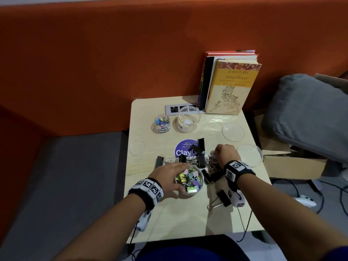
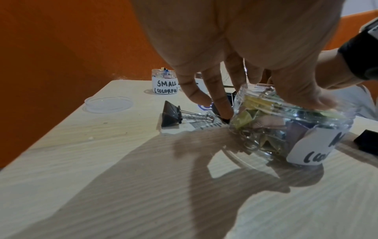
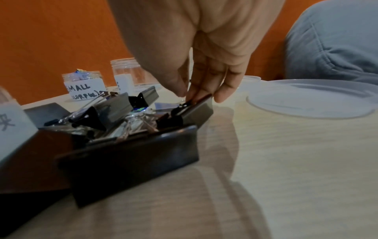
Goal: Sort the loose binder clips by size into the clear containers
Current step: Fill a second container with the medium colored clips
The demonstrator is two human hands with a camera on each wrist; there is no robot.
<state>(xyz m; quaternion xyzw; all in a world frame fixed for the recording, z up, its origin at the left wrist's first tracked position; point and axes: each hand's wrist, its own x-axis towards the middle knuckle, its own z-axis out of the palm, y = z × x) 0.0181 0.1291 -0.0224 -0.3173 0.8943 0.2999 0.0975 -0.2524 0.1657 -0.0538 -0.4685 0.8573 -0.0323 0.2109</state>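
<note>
My left hand (image 1: pixel 175 176) holds a clear jar (image 1: pixel 192 182) of colourful medium clips from above, thumb on its rim and fingers down its far side (image 2: pixel 286 129). My right hand (image 1: pixel 216 154) reaches into a pile of large black binder clips (image 1: pixel 197 153). It pinches one black clip (image 3: pixel 198 106) between thumb and fingers (image 3: pixel 190 95). At the back, a small jar (image 1: pixel 162 122) labelled SMALL holds tiny colourful clips beside a wide jar (image 1: pixel 188 119) with no clips in it. One black clip (image 1: pixel 160 161) lies left of the pile, another (image 1: pixel 223 198) near my right wrist.
Three clear lids (image 1: pixel 137 147) (image 1: pixel 233 131) (image 1: pixel 249 155) lie on the pale table (image 1: pixel 178 219). Books (image 1: pixel 231 85) stand at the back by a socket plate (image 1: pixel 173 109). A grey cushion (image 1: pixel 308 113) and a cardboard box (image 1: pixel 293 166) sit off the right edge.
</note>
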